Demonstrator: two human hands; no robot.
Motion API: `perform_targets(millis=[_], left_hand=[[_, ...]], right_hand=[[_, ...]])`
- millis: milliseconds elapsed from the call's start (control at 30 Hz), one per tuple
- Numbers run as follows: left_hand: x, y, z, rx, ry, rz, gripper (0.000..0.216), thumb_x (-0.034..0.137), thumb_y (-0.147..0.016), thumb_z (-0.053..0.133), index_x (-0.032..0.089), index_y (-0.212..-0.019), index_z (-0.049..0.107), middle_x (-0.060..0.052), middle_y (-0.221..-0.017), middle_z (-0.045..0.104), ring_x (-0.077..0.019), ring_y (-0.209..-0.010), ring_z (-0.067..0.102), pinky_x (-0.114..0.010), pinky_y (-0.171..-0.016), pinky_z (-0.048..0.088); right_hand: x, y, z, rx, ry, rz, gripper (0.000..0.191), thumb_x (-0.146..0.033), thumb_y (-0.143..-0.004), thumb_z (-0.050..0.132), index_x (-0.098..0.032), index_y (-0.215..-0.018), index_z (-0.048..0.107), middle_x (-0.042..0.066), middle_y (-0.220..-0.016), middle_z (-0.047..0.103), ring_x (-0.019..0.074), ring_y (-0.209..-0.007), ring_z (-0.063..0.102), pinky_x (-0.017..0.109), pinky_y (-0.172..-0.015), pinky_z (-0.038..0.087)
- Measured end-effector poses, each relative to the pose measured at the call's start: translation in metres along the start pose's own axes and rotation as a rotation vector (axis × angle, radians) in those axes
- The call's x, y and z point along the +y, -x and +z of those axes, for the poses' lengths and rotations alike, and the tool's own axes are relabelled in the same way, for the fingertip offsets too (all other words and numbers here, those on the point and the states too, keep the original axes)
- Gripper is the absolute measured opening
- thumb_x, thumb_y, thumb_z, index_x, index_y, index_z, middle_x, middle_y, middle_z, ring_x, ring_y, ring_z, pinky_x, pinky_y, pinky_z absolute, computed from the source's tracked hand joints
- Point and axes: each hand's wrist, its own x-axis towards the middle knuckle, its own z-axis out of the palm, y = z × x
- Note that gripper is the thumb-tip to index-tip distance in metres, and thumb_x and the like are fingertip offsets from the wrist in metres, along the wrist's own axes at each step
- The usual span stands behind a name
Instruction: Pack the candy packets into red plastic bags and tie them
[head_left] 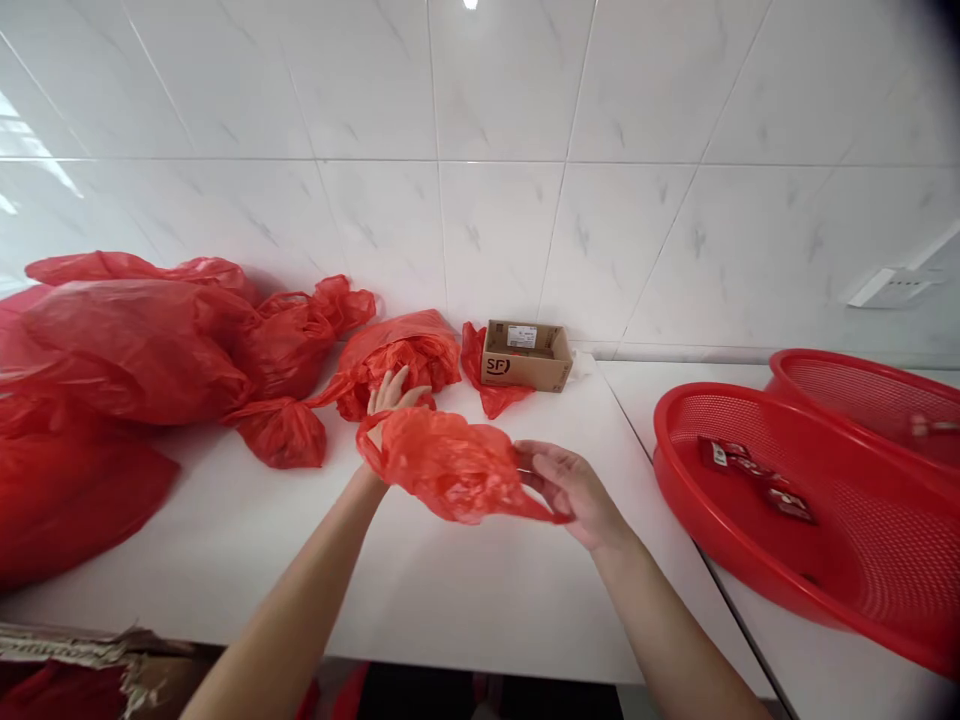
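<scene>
A red plastic bag [457, 468] is held up above the white table, crumpled, one handle looped about my left wrist. My left hand [394, 392] reaches past it with fingers stretched and apart, at the mouth of another red bag [409, 345] full of crumpled red plastic. Whether the fingertips touch that plastic I cannot tell. My right hand [564, 485] is closed on the right side of the held bag, thumb above and fingers curled behind. What the held bag contains, if anything, cannot be made out.
Large stuffed red bags [127, 350] fill the left side, with a small knotted bag [281, 432] beside them. A small cardboard box [525, 370] stands by the tiled wall. At right are red perforated baskets [679, 470], the nearer holding small red packets [739, 460]. A torn carton [161, 685] sits lower left.
</scene>
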Motion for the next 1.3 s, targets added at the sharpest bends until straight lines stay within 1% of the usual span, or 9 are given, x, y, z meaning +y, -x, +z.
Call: perform_targets(millis=[133,233,367,467,733,867,967,1100,1300], left_hand=[[0.037,0.046,0.004,-0.062,0.84,-0.432,0.062,0.063,-0.088,0.037,0.023,-0.134,0.049,-0.015,-0.145,0.045,-0.0356,-0.129,0.047,-0.055,-0.1,0.042],[0.061,0.077,0.01,-0.066,1.042,-0.593,0.062,0.066,-0.089,0.033,0.036,-0.143,0.034,-0.009,-0.152,0.035,-0.0318,-0.127,0.049,-0.051,-0.093,0.049],[0.077,0.093,0.022,-0.172,0.916,-0.604,0.08,0.045,-0.079,0.068,0.041,-0.146,0.023,-0.008,-0.145,0.043,-0.0265,-0.121,0.054,-0.042,-0.091,0.05],[0.071,0.094,0.031,-0.209,0.743,-0.582,0.058,0.037,-0.077,0.066,0.027,-0.13,0.044,-0.007,-0.115,0.062,-0.0223,-0.1,0.063,-0.036,-0.082,0.052],[0.046,0.106,0.022,-0.054,0.126,-0.608,0.01,0.022,-0.072,0.052,0.025,-0.077,0.044,0.006,-0.068,0.05,-0.0129,-0.054,0.042,-0.025,-0.056,0.032],[0.054,0.11,0.027,-0.13,0.057,-0.615,0.012,0.022,-0.072,0.051,0.026,-0.074,0.04,0.007,-0.062,0.049,-0.0143,-0.053,0.042,-0.025,-0.054,0.031],[0.061,0.11,0.034,-0.172,0.055,-0.608,0.013,0.024,-0.074,0.05,0.026,-0.074,0.038,0.007,-0.061,0.051,-0.0147,-0.054,0.045,-0.024,-0.054,0.033],[0.068,0.111,0.038,-0.199,0.058,-0.598,0.015,0.029,-0.077,0.051,0.026,-0.075,0.036,0.008,-0.057,0.046,-0.0142,-0.05,0.042,-0.024,-0.052,0.032],[0.05,0.106,0.012,-0.262,-0.196,-0.562,0.016,0.024,-0.08,0.046,0.03,-0.094,0.044,0.009,-0.053,0.04,-0.0162,-0.049,0.044,-0.025,-0.052,0.03]], right_hand=[[0.005,0.015,-0.017,0.238,-0.154,0.045,0.03,-0.036,-0.071,0.079,-0.021,-0.097,0.072,0.004,-0.092,0.073,0.0168,-0.081,0.067,0.03,-0.077,0.051],[0.014,0.024,-0.015,0.322,-0.131,0.051,0.023,-0.03,-0.068,0.08,-0.02,-0.086,0.068,0.001,-0.082,0.07,0.0141,-0.073,0.064,0.028,-0.072,0.05],[0.028,0.034,-0.006,0.198,-0.033,0.007,0.013,-0.025,-0.075,0.072,-0.019,-0.083,0.064,0.0,-0.083,0.065,0.0135,-0.077,0.061,0.029,-0.077,0.049],[0.034,0.04,-0.01,0.151,0.007,0.025,0.009,-0.021,-0.077,0.065,-0.019,-0.084,0.06,-0.001,-0.084,0.062,0.0124,-0.076,0.058,0.028,-0.074,0.047],[0.031,0.045,-0.057,0.558,0.286,-0.122,0.009,-0.023,-0.076,0.056,-0.021,-0.083,0.051,0.0,-0.084,0.055,0.0145,-0.075,0.056,0.032,-0.072,0.048],[0.019,0.053,-0.022,0.623,0.771,-0.381,0.013,-0.024,-0.085,0.052,-0.023,-0.097,0.056,0.006,-0.105,0.058,0.0202,-0.103,0.055,0.039,-0.09,0.045],[0.023,0.058,0.016,0.342,1.115,-0.485,0.013,-0.026,-0.087,0.055,-0.025,-0.095,0.065,0.007,-0.124,0.053,0.0229,-0.12,0.048,0.042,-0.102,0.038],[0.047,0.051,0.027,0.106,1.49,-0.312,0.027,-0.02,-0.081,0.061,-0.028,-0.106,0.068,0.007,-0.144,0.041,0.0308,-0.127,0.041,0.046,-0.103,0.034],[0.04,0.039,-0.029,0.285,1.788,0.082,0.072,0.002,-0.077,0.041,-0.025,-0.144,0.039,0.01,-0.111,0.058,0.0187,-0.078,0.06,0.031,-0.068,0.042]])
